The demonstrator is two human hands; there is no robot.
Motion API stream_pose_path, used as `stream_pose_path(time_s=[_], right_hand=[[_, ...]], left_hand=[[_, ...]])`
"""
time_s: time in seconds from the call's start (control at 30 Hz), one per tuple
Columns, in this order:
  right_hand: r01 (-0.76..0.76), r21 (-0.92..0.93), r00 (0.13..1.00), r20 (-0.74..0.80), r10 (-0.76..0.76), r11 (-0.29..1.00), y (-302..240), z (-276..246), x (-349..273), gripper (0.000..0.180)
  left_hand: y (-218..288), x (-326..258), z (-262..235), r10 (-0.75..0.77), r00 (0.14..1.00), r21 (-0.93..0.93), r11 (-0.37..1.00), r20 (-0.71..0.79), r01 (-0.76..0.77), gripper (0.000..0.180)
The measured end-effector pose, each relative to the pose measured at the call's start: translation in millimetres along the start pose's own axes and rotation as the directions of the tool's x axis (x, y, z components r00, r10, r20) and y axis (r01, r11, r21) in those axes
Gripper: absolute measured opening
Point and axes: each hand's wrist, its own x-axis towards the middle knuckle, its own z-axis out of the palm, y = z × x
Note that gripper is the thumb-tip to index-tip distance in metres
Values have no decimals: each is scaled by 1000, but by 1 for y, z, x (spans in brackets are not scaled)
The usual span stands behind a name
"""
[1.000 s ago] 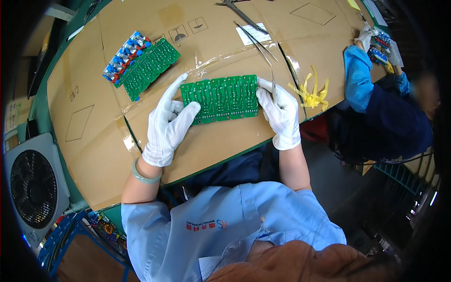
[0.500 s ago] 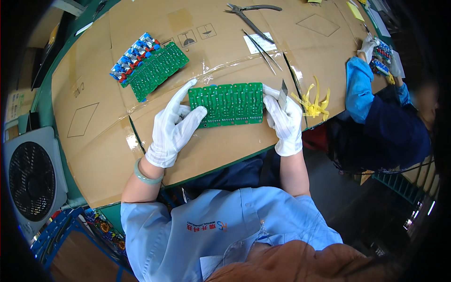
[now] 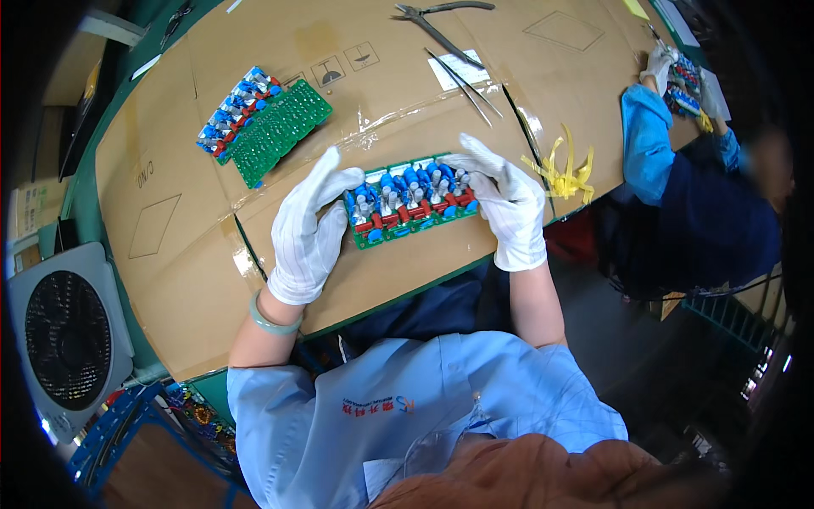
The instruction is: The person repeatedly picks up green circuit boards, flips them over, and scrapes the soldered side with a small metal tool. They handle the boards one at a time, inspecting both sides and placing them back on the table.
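Observation:
A green circuit board (image 3: 413, 202) is between my two white-gloved hands, its component side up, with blue discs, silver cylinders and a red row along the near side. My left hand (image 3: 309, 225) grips its left end, fingertips at the far left corner. Around the right end are the fingers of my right hand (image 3: 509, 204), with the index finger raised. I cannot see a blade in that hand now. Farther left, two more boards lie close together: one shows blue and red components (image 3: 237, 114), the other its green solder side (image 3: 284, 131).
Cutting pliers (image 3: 437, 25) and tweezers (image 3: 462, 89) lie at the far side of the cardboard-covered table (image 3: 178, 297), near a white paper slip. Yellow strips (image 3: 564, 170) are heaped at the right. A fan (image 3: 68, 339) stands left. At right, a co-worker's gloved hand (image 3: 660, 68) handles similar boards.
The board in my hands has turned over, from solder side up to component side up. The flat metal blade at my right fingers has gone out of sight.

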Motion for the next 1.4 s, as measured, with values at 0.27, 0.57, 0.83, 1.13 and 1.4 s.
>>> stream_pose_path(time_s=[0.27, 0.57, 0.83, 1.13, 1.4], right_hand=[[-102, -176, 995, 4, 104, 979, -9, 2, -1, 36], [-128, 34, 978, -162, 132, 991, -4, -10, 1, 31], [-167, -69, 972, -178, 153, 984, -13, -7, 1, 31], [-145, -403, 965, -259, 39, 904, -12, -7, -31, 31], [123, -665, 981, -33, -194, 736, 3, -9, -30, 34]], left_hand=[[10, 6, -2, 202, 979, 117, 972, 31, -205, 29], [4, 4, 0, 109, 994, 86, 990, 16, -110, 24], [4, 6, 1, 137, 991, 77, 988, 7, -137, 22], [7, 5, -5, 214, 974, 106, 969, 73, -221, 24], [5, 6, -2, 200, 980, 34, 979, 15, -200, 25]])
